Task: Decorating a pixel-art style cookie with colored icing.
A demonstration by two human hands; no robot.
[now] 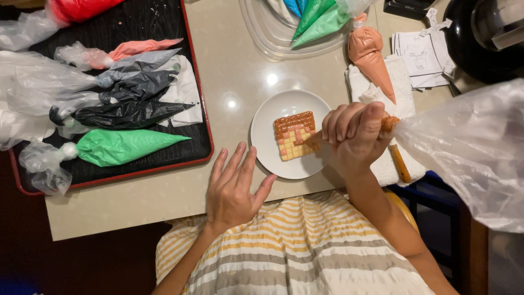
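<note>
Square biscuit iced in a grid of brown, yellow and pink (295, 135) lies flat on a small round white plate (267, 147), right of the plate's centre. Right hand (355, 134) is closed in a fist around the neck of a clear plastic piping bag of orange-brown icing (464, 147); the bag's tip meets the biscuit's right edge, and its loose upper end billows toward the right of the frame. Left hand (232, 188) rests flat on the table just beside the plate's lower left rim, fingers spread, holding nothing. A second peach-coloured piping bag (370, 57) lies on a folded white cloth (357, 87) behind the right hand. Black tray with red rim (203, 117) to the left carries green, black, grey, pink and red bags. Clear plastic tub (256, 33) at top holds green and blue bags. Cut paper sheets with line drawings (417, 57) sit top right. Surface: pale beige glossy tabletop (229, 71), with lamp reflections.
</note>
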